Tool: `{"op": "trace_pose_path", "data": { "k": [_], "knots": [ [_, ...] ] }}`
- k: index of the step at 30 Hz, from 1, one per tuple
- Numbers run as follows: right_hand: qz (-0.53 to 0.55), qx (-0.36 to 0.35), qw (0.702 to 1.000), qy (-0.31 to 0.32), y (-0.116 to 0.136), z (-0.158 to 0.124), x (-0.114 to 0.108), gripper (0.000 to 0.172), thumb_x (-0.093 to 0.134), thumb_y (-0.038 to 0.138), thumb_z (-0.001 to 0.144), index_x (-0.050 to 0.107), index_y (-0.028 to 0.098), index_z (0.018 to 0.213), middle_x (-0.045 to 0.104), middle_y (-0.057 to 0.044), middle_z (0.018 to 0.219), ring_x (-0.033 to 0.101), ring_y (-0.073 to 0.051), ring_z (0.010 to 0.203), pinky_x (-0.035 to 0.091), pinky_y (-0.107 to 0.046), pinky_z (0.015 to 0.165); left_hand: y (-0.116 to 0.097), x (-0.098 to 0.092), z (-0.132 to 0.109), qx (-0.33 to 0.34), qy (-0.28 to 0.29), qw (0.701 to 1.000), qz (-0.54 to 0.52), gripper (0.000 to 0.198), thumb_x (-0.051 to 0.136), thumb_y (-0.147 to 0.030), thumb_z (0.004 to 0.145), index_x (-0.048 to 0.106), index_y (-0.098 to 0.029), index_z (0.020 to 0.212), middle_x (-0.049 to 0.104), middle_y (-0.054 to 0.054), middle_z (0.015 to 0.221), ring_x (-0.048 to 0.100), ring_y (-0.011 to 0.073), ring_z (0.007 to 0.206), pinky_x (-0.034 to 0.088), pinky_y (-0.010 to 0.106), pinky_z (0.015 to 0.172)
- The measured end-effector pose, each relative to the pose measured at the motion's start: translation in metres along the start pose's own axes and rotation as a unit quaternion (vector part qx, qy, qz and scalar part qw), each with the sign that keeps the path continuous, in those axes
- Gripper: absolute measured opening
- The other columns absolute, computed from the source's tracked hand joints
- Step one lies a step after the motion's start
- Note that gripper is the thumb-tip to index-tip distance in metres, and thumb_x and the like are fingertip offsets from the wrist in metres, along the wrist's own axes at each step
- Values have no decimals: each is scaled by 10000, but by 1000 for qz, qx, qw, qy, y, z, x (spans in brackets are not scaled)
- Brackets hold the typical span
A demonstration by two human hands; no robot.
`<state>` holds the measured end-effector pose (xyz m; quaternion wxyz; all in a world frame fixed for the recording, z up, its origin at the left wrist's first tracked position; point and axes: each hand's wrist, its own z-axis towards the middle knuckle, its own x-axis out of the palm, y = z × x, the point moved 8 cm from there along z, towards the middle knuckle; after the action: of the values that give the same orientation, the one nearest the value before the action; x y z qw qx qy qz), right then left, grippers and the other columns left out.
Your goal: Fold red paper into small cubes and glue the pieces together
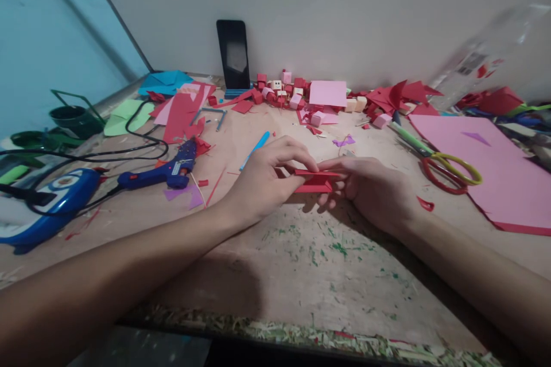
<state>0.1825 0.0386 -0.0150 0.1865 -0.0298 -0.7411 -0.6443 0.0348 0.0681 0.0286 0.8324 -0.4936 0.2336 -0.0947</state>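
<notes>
Between my two hands is a small piece of folded red paper (316, 184), held just over the middle of the table. My left hand (275, 175) pinches its left side, thumb in front and fingers along the top. From the other side, my right hand (365, 183) grips the right end, with several fingertips showing beneath it. The paper has a raised upper flap and a lower strip. Just behind my left hand lies a blue pen-like stick (255, 150). Purple paper scraps (343, 141) lie beyond my right hand.
A blue glue gun (172, 169) with a black cord lies left. Scissors (447, 169) and pink sheets (512, 166) lie right. At the back stand a phone (233, 54), small paper cubes (296, 101) and a tilted plastic bottle (482, 57). The table's rough edge (301, 330) is nearest me.
</notes>
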Motion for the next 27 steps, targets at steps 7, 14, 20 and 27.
{"op": "trace_pose_path", "data": {
  "k": [7, 14, 20, 27],
  "knots": [
    [-43, -9, 993, -110, -6, 1, -19, 231, 957, 321, 729, 869, 200, 904, 819, -61, 780, 746, -164, 611, 593, -251, 590, 0, 6, -2, -24, 44, 999, 4, 212, 594, -74, 817, 721, -172, 957, 672, 51, 1066, 650, 122, 836, 522, 198, 656],
    [-106, -40, 984, -139, 2, 0, -21, 233, 934, 324, 758, 865, 206, 947, 819, -51, 779, 740, -159, 641, 563, -251, 607, 18, 12, -5, -155, 65, 983, -77, 272, 613, -450, 980, 605, -190, 1057, 599, -38, 727, 558, 85, 520, 448, 185, 461],
    [-145, -56, 978, -142, 5, -2, -19, 199, 925, 341, 764, 868, 216, 907, 821, -37, 778, 702, -135, 622, 528, -239, 584, 25, 16, -4, -189, 90, 976, -66, 169, 617, -312, 984, 651, -169, 902, 555, -60, 595, 517, 65, 440, 396, 162, 409],
    [-155, -35, 983, -87, 2, 0, -10, 248, 901, 436, 801, 878, 201, 875, 805, -59, 709, 728, -155, 638, 542, -246, 624, 21, 17, -2, -162, 81, 981, -71, 157, 653, -258, 952, 682, -142, 850, 630, -26, 652, 527, 62, 509, 417, 153, 444]
  ]
}}
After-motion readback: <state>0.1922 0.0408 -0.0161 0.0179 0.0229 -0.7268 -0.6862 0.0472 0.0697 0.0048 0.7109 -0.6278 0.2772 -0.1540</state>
